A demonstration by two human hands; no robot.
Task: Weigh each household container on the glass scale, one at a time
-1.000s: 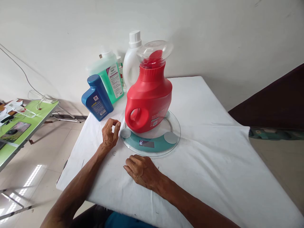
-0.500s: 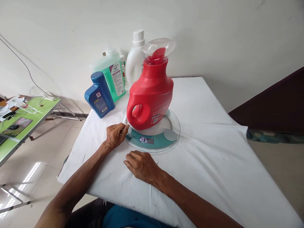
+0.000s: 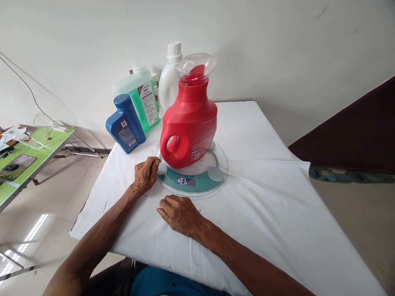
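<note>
— My left grip is curled in at the left edge of the round glass scale; whether it pinches the rim or only touches it, I can't tell.

— Why there?

— To steady the glass, I'd judge.

— And the other one?

— My right grip rests on the cloth-covered bench in front of the scale, fingers folded together on nothing that shows. Off the glass, it presumably adds no load, and the lit display facing me stays uncovered.

— Where's the red jug?

— On the scale, behind the display. It stands upright, long axis vertical, neck up. Its handle points left and towards me; the broad body runs from there to the far right.

— What's on top?

— A clear flared plastic piece, widening upward, probably seated there because its narrow end suits the neck.
</note>
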